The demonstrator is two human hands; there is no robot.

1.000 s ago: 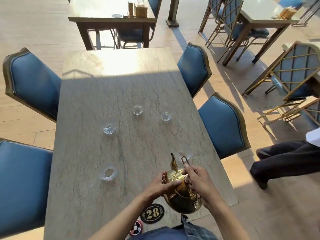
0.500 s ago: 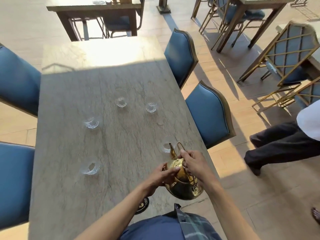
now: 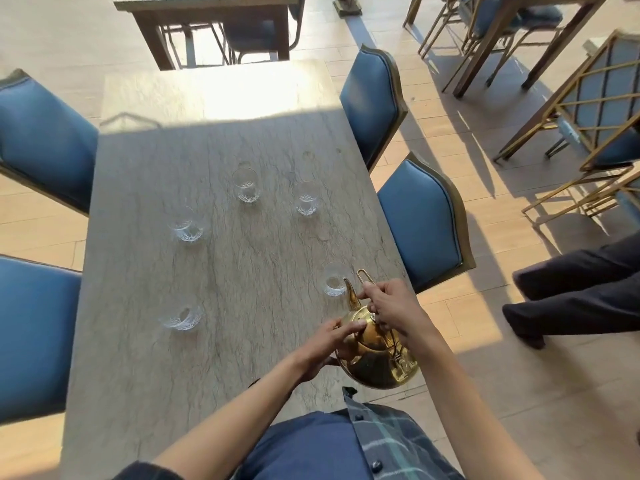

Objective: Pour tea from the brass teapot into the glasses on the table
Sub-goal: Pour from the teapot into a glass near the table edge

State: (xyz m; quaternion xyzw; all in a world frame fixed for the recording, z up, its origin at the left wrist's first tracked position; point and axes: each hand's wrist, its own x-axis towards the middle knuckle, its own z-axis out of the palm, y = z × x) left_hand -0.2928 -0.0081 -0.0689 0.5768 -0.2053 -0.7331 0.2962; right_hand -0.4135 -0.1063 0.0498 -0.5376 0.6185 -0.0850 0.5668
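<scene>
Nearest, the left hand (image 3: 332,344) is pressing straight fingers on the round shiny brass teapot (image 3: 375,358), while the right hand (image 3: 391,306) is gripping its wire handle. Its spout is reaching over the nearest clear cut-glass tumbler (image 3: 335,280) on the grey stone-look table (image 3: 225,341); four more glasses are standing farther off.

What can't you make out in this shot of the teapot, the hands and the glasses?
All in the head view:
- Whether tea is flowing: the spout tip of the brass teapot sits over the nearest glass, but any stream is too small to see.
- The teapot lid, hidden under the left hand and right hand.
- Liquid level in the other four glasses: clear glass, too small.
- The seated person at the right edge, cut off.
</scene>
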